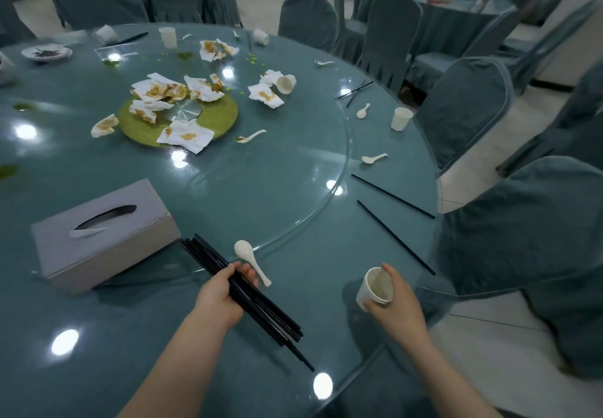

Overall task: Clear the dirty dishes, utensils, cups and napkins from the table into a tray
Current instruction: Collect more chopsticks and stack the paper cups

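Gripping a thick bundle of black chopsticks (248, 297), the left hand (222, 300) had its fingers curled right round them, just this side of the grey tissue box (104, 231). A white ceramic spoon (251, 262) lay on the glass just beyond those fingers, to the right of the tissue box. Over on the far right of the box, the right hand (396, 306) held a white paper cup (375, 287), tilted, thumb and fingers wrapped about its sides, above the round table (163, 352).

Two loose black chopsticks (394, 236) lay apart near the table's edge, well right of the tissue box. Beyond them sat another white spoon (373, 157) and an upright paper cup (401, 119). Past the tissue box, stained napkins (184, 135) sprawled across the green turntable centre (215, 124), a tipped paper cup (286, 83) lay beside more napkins, and a small dirty plate (47, 53) sat at the far left rim. Covered chairs (463, 104) ringed the table. No tray showed in view.
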Demonstrator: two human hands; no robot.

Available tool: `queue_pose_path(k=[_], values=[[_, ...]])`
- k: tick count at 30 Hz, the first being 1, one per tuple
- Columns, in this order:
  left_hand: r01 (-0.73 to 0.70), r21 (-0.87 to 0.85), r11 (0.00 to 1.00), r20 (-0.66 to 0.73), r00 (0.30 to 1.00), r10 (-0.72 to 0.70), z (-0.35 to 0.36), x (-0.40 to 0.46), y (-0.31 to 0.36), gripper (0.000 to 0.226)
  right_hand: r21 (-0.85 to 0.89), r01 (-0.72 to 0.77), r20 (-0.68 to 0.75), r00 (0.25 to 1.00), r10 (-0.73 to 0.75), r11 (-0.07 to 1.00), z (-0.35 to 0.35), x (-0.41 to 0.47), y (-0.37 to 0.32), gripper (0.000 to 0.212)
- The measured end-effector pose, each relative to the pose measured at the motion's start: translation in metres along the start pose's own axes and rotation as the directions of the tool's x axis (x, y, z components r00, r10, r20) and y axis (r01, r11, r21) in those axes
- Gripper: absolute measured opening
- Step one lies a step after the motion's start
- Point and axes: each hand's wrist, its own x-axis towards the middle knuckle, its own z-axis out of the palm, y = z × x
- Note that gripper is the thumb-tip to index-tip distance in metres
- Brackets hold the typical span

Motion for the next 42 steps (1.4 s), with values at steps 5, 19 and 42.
queue_pose_path(k=[5,19,42], values=[[0.038,0.019,0.999,-0.031,0.999,-0.037,-0.037,-0.014,-0.021,0.025,0.012,-0.009,-0.021,1.000,0.009,1.000,0.002,-0.051,0.012,0.083],[0.042,0.120,0.992,0.174,0.983,-0.062,-0.017,-0.099,-0.126,0.023,0.170,0.104,-0.159,0.984,-0.077,0.980,-0.107,-0.156,0.040,0.082],[0.050,0.275,0.960,0.467,0.866,-0.179,0.164,-0.292,-0.518,0.024,0.414,0.067,-0.448,0.883,0.139,0.908,-0.422,-0.362,0.365,0.078]])
